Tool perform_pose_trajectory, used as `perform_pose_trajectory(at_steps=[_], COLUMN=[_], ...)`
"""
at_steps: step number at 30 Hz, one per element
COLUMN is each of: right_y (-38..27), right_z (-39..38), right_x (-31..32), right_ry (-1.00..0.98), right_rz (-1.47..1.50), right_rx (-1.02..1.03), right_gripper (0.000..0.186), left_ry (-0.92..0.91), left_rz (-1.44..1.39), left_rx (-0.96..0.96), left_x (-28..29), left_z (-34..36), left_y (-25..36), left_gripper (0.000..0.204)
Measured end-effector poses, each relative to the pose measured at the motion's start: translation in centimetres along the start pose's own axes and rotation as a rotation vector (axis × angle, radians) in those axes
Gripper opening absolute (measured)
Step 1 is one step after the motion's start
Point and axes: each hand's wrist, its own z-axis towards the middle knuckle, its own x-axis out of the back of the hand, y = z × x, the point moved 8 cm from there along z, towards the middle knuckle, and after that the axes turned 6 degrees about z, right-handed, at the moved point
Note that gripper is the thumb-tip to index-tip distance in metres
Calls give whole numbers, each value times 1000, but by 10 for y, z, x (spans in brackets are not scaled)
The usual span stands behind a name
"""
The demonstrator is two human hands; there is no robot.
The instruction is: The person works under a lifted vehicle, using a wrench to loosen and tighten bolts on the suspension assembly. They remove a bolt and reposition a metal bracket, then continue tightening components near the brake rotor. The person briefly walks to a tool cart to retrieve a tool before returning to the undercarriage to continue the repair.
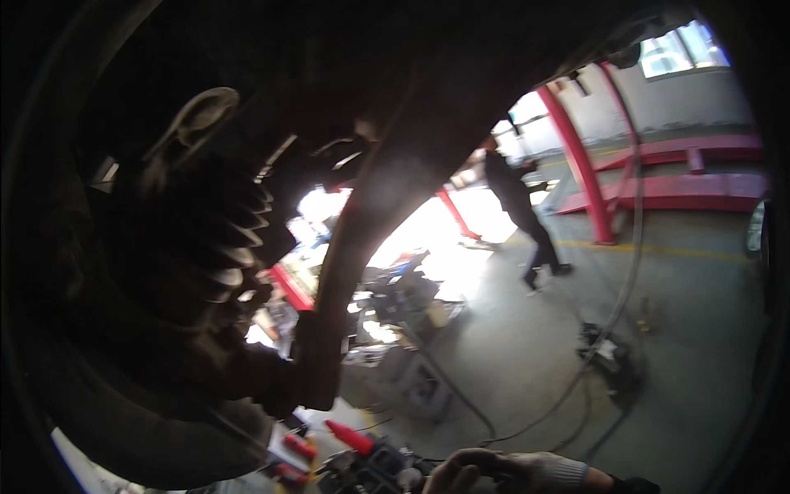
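Note:
My right hand (506, 473), in a soiled light work glove, reaches in at the lower edge from the right. Its fingers are curled; whatever may be inside them is too dark to make out. Just left of it lie a red cone-tipped thing (350, 436) and dark tools or parts (370, 469). Filling the upper left is a vehicle's shadowed underside, with a ribbed part (234, 239) that may be a coil spring or a rubber boot. A long dark beam (395, 189) slants down beside it. My left hand does not show.
Behind stand a cluttered cart or bench (403, 305) and a pale bin (420, 387). A hose (629, 280) hangs down to a dark machine (609, 358) on the floor. Farther off are a person in dark clothes (522, 198), a red post (580, 165) and red lift ramps (691, 193).

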Motion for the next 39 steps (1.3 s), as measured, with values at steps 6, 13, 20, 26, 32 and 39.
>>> perform_pose_trajectory(at_steps=[6,13,20,26,32,39], right_y=[49,63,-62,-167,-242,-262], right_z=[71,132,130,106,99,109], right_x=[18,19,-22,18,48,48], right_ry=[-63,-410,-640,-435,35,93], right_rz=[329,36,16,116,-181,-163], right_rx=[193,61,532,781,928,1018], right_gripper=[53,39,42,37,30,39], left_ry=[380,731,941,886,811,840], left_rz=[21,-190,201,360,1019,2228], left_rx=[-15,-35,-124,-396,-461,-239], left_x=[21,29,22,25,25,5], left_z=[18,6,-65,-54,-17,0], left_y=[-35,-27,69,174,280,310], left_gripper=[28,23,31,36,46,54])
